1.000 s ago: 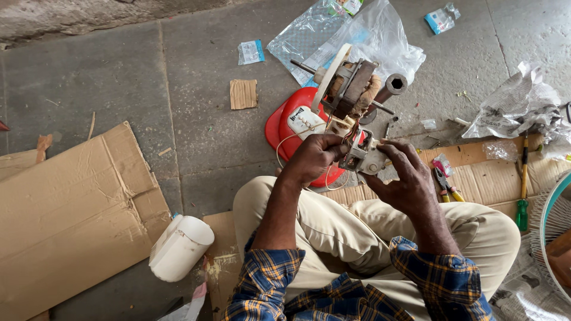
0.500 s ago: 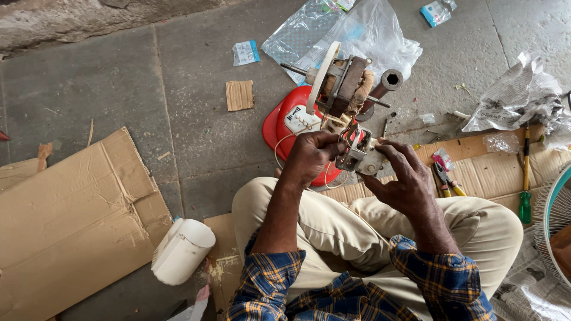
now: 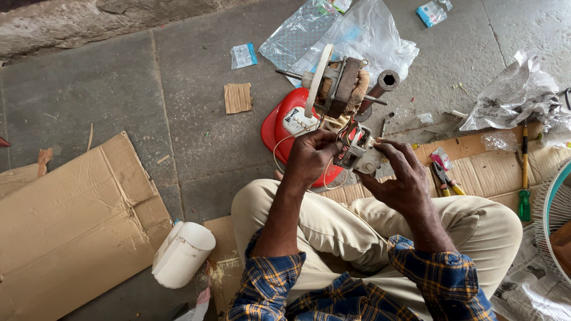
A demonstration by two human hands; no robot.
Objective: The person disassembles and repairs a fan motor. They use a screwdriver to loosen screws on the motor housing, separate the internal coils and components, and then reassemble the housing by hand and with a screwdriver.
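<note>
I sit cross-legged on a stone floor with a stripped fan motor standing on its red base in front of my knees. My left hand pinches the thin wires that run down from the motor. My right hand grips a small grey metal gear unit joined to those wires, just below the motor. Both hands are close together above my lap.
Flattened cardboard lies at left, a white plastic cylinder by my left knee. Clear plastic bags lie behind the motor. Pliers and a green-handled screwdriver rest on cardboard at right, with crumpled newspaper and a fan guard.
Both hands stay on the wires and the metal unit, with small finger shifts. The view has tilted slightly, so the scene sits a little lower in the frame.
</note>
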